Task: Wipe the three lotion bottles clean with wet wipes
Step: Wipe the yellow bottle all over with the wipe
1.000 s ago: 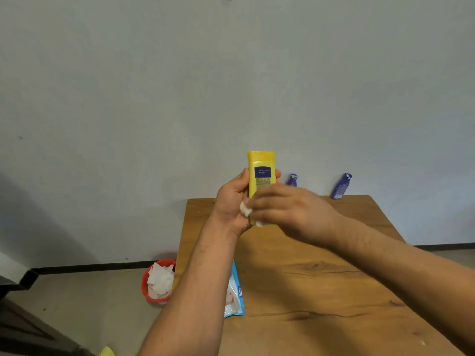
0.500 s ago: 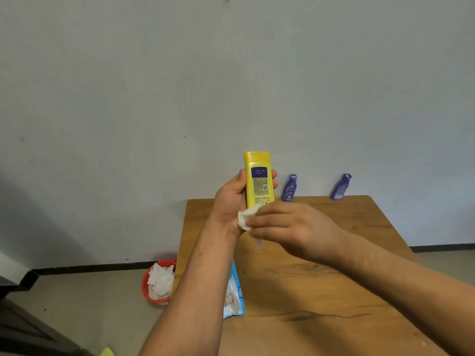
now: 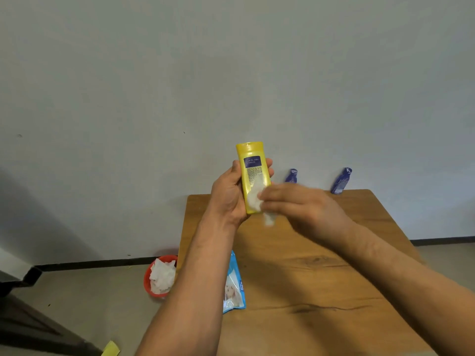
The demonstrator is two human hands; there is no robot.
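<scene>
Gripping the yellow bottle, left hand; right hand presses wipe against it.

A brown wooden table stands against a plain pale grey wall; black skirting meets the beige floor.

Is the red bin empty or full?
Nearly full: crumpled white wipes are piled inside the red bin on the floor.
</scene>
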